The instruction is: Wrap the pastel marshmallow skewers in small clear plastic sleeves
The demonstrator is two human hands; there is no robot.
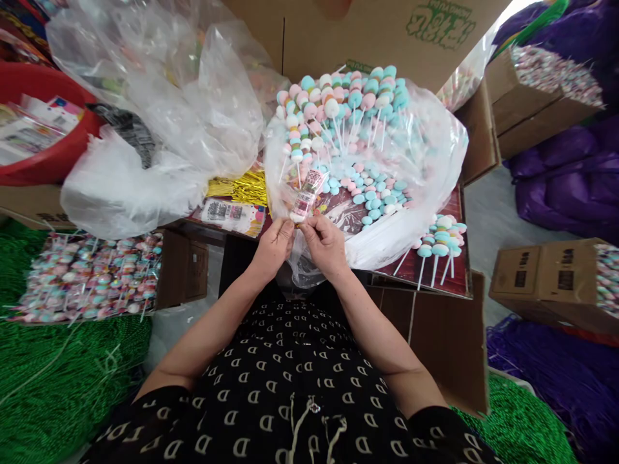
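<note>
Close to the table's front edge, my left hand [276,248] and my right hand [325,245] pinch the lower end of a wrapped candy skewer [306,196]. Its clear printed wrapper points away from me, and its gathered end lies between my fingertips. A trace of yellow shows there, too small to make out fully. Just beyond, several pastel candy skewers [338,100] on white sticks lie piled on an open plastic bag. Loose blue, pink and white candies [374,193] lie in the bag. Gold twist ties [239,188] and flat printed wrappers [232,214] are left of my hands.
More candy skewers [441,240] lie at the table's right corner. A big clear plastic bag [207,96] and a red basin [43,151] stand left. Cardboard boxes [186,270] of wrapped candy stand on the floor, among green netting [72,367] and purple bundles [570,174].
</note>
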